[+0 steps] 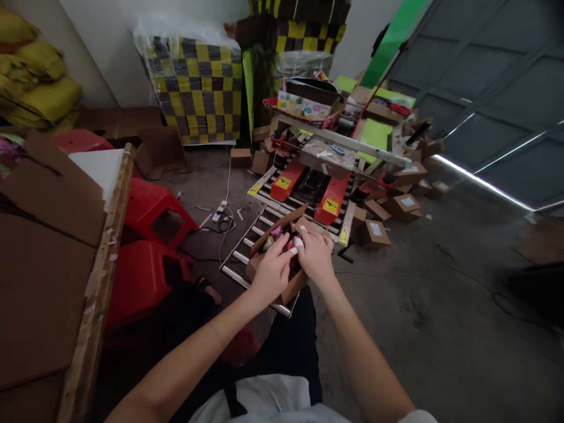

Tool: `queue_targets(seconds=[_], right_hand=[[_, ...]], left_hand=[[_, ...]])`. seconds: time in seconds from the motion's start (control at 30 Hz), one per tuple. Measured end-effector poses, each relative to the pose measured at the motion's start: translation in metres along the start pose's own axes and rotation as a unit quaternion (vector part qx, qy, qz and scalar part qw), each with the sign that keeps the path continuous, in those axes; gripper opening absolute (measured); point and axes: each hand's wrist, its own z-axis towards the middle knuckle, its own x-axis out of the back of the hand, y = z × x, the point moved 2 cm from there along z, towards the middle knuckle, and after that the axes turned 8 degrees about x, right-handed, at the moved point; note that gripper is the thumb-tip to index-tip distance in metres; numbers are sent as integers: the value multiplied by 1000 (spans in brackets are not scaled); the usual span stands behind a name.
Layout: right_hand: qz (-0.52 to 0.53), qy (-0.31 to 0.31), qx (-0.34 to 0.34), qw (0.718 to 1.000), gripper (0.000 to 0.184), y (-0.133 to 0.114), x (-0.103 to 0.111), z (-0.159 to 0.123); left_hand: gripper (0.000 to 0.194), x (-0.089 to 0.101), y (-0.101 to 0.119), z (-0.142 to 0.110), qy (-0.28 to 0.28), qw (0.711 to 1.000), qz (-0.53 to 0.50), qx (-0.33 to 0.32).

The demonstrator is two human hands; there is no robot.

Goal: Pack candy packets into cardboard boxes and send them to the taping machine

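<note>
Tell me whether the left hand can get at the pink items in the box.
Probably yes: the left hand is over the box, whose top is open, and the pink items show just beyond it, with nothing visible in between.

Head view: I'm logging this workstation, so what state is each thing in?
Carton, open
Left hand, at the carton's opening
Right hand, likewise
Carton sealer, running or stopped: cannot tell
Red plastic stools, upright
Labelled carton, closed
Yellow-and-grey stack, film-wrapped
Grey metal door, shut
</note>
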Motion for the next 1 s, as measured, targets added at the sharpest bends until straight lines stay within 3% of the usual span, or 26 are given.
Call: queue_targets(seconds=[0.1,0.17,0.23,0.3,0.4,0.47,0.57,0.63,0.77,0.87,0.93,1.0], right_hand=[[-18,-8,-14,1000,48,-4,-16,5],[-53,-17,-16,998,54,-8,-27,9],[-85,-34,-17,996,59,-11,-35,13],[-98,-54,-15,994,61,-11,-39,15],[-61,-45,-6,997,60,-3,-41,14],[8,24,-30,999,62,6,-39,11],[130,208,-131,961,67,21,-34,4],[186,272,-163,930,66,27,-32,5],[212,230,-105,944,57,26,-28,18],[219,185,-82,955,50,25,-27,19],[262,186,-110,940,49,28,-28,10],[333,232,-159,900,51,32,-30,-2]], left_hand=[[29,54,-6,19,124,989,-42,-68],[33,72,-26,52,149,986,-69,-7],[42,60,-50,87,45,991,-98,83],[46,30,-66,108,-83,983,-106,124],[48,-15,-69,108,-210,967,-93,108],[50,-30,-62,96,-267,959,-56,75],[51,-32,-49,78,-281,958,38,38],[51,-30,-41,71,-263,958,106,48],[50,-32,-28,66,-221,948,208,101],[50,-31,-29,68,-229,942,203,138],[52,-30,-31,70,-246,945,158,147],[55,-31,-33,70,-249,946,140,151]])
